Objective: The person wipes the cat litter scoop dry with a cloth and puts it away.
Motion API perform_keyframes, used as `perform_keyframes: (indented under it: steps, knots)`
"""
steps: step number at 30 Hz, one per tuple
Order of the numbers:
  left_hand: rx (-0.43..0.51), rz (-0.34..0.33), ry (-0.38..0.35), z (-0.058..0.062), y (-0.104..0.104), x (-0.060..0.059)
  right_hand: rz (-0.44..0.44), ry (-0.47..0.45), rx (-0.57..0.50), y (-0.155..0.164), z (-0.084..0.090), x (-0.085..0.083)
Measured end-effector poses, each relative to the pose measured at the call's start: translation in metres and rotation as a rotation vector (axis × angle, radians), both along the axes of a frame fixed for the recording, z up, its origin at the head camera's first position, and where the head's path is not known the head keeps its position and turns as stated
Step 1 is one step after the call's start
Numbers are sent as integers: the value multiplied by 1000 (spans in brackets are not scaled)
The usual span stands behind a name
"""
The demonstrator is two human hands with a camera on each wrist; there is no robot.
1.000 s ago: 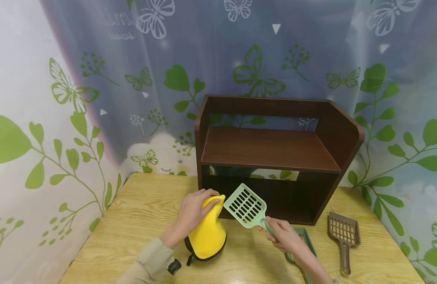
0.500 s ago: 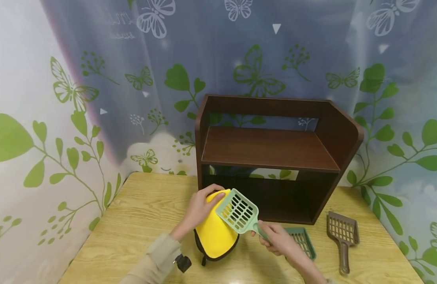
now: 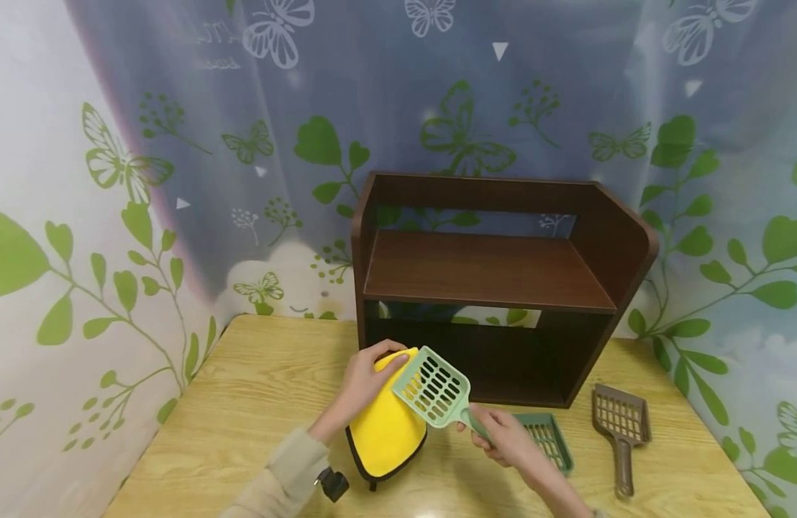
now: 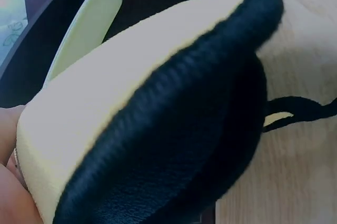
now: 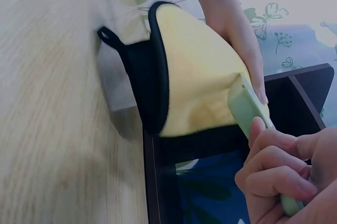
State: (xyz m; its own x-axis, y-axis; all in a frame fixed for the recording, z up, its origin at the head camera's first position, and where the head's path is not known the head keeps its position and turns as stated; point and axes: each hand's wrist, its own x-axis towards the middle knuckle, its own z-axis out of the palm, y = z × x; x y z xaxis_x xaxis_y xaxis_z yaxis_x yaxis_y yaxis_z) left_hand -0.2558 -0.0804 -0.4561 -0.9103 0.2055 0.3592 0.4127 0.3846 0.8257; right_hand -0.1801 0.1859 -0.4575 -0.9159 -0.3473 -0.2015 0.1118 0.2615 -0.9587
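Observation:
My left hand holds a yellow cloth mitt by its upper end, thumb in front. The mitt has black edging, and its dark mouth and a black hanging loop show in the left wrist view. In my right hand is a light green litter scoop, gripped by the handle with the slotted head tilted up to the left. The scoop's head overlaps the mitt's right side. Seen from the right wrist, the scoop's edge lies against the yellow cloth, denting it.
A dark brown two-tier shelf stands behind the hands. On the wooden table, a darker green scoop lies partly under my right forearm. Farther right lies a brown slotted scoop. Patterned curtain hangs behind.
The left hand has brought the mitt slightly right, while the right hand has lowered the scoop leftward so that its head overlaps the cloth. Lately the mitt's lower end has swung a little left.

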Motion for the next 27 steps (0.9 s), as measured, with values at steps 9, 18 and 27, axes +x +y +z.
perform_keyframes:
  steps: [9, 18, 27]
  knots:
    - [-22, 9, -45, 0, -8, 7, 12, 10, -35, 3, 6, -6]
    - [-22, -1, -17, 8, 2, -4, 46, 25, -18, -3, 3, -3]
    - [-145, -160, 20, 21, 3, -16, 188, 42, 59, 13, 3, -4]
